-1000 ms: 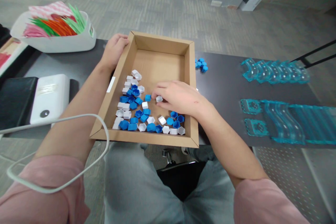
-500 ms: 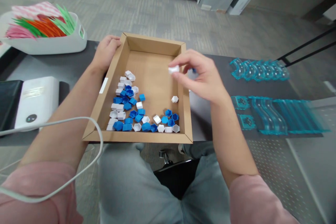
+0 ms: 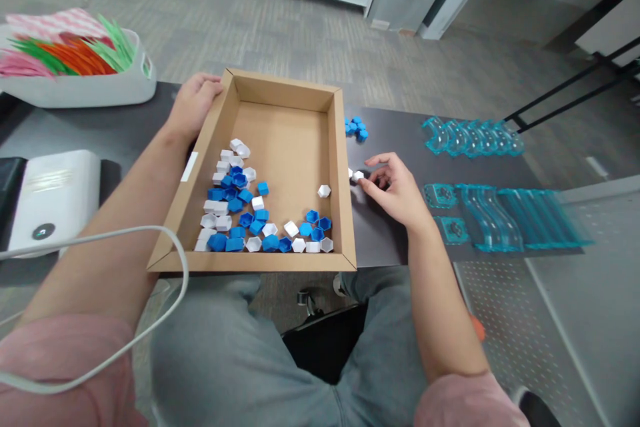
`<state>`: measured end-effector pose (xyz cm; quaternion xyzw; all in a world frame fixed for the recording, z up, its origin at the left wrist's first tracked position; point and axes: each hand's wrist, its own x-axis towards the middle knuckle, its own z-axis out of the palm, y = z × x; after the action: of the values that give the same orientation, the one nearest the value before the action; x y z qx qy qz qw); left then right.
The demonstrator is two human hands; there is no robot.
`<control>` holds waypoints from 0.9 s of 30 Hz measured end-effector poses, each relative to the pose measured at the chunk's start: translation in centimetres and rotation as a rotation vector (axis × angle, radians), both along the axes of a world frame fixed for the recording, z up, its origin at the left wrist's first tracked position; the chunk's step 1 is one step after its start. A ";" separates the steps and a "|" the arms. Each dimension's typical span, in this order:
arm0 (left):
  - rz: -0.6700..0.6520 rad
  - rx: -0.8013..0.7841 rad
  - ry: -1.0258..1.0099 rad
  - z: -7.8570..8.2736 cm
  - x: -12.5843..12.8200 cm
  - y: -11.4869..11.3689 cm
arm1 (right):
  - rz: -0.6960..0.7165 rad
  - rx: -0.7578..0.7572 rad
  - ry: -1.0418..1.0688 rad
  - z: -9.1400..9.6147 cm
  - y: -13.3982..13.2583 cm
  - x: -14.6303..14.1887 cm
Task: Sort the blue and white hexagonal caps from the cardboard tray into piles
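Observation:
A shallow cardboard box [image 3: 345, 213] rests tilted on the dark table's front edge and my lap. Several blue and white hexagon pieces [image 3: 240, 213] lie heaped in its near left part, and one white piece [image 3: 324, 191] lies alone near the right wall. My left hand [image 3: 193, 103] grips the box's far left corner. My right hand [image 3: 395, 190] is on the table just right of the box, with thumb and fingertips pinched on a white hexagon piece [image 3: 358, 175] that touches the table top. Another white piece [image 3: 350, 172] sits right beside it.
A small cluster of blue pieces [image 3: 355, 127] lies behind the box's right corner. Clear teal track parts [image 3: 470, 137] [image 3: 505, 217] lie in rows at the right. A white basket of coloured strips [image 3: 100, 87], a white device [image 3: 50, 193] and a white cable [image 3: 150, 333] are at the left.
My right hand picked a white piece out of the box, lifted it over the right wall and brought it down to the table beside the box. The left hand stayed on the corner.

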<state>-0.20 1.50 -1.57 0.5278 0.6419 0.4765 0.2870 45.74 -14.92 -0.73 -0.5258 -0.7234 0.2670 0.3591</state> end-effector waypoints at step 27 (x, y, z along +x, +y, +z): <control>-0.080 0.071 -0.003 -1.0 -0.3 0.7 | 0.700 0.169 -0.386 8.4 2.8 -14.2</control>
<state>-0.55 2.22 -2.62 0.5623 0.6026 0.4876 0.2880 31.53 -12.12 7.71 -0.2568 -0.9322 0.2091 0.1458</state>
